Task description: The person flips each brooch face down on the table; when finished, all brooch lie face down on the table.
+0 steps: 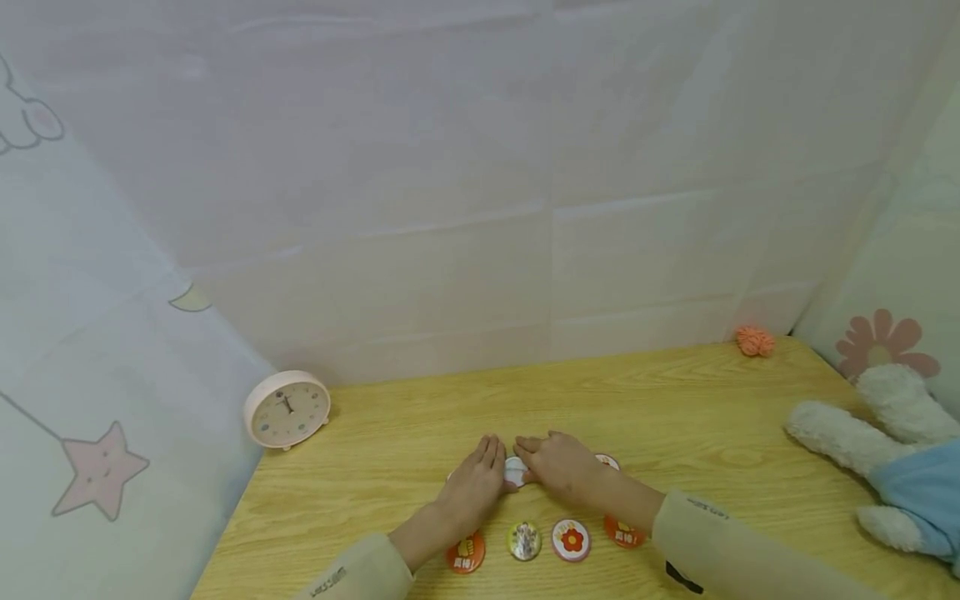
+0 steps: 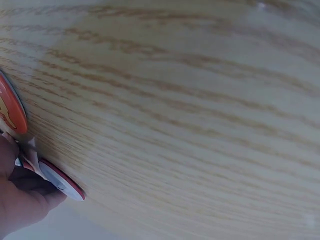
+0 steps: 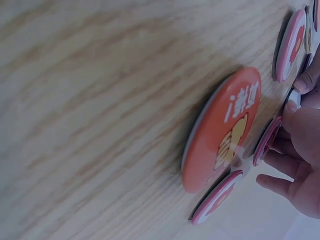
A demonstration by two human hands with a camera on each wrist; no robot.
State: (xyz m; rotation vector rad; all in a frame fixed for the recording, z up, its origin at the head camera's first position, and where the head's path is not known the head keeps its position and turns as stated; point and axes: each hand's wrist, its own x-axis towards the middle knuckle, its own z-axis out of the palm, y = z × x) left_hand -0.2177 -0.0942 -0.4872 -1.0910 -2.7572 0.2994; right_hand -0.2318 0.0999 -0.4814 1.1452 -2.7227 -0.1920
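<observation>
A white round badge (image 1: pixel 515 471) lies on the wooden table between my two hands. My left hand (image 1: pixel 476 483) reaches in from the left, fingers extended together, with its thumb by the badge's near edge. From the other side my right hand (image 1: pixel 566 467) touches the badge, its fingers fairly straight. Near the left hand, a red-edged badge (image 2: pixel 62 180) shows in the left wrist view. In the right wrist view a pink-rimmed badge (image 3: pixel 267 141) lies beside the right fingers, which partly cover it. The hands hide parts of the far row of badges.
Nearer me lie an orange badge (image 1: pixel 466 554), a green picture badge (image 1: pixel 524 541), a red-flower badge (image 1: pixel 572 540) and another orange badge (image 1: pixel 624 532). A pink clock (image 1: pixel 288 412) stands at the left. Rightward are a coral-coloured bundle (image 1: pixel 754 341) and a plush toy (image 1: pixel 911 475).
</observation>
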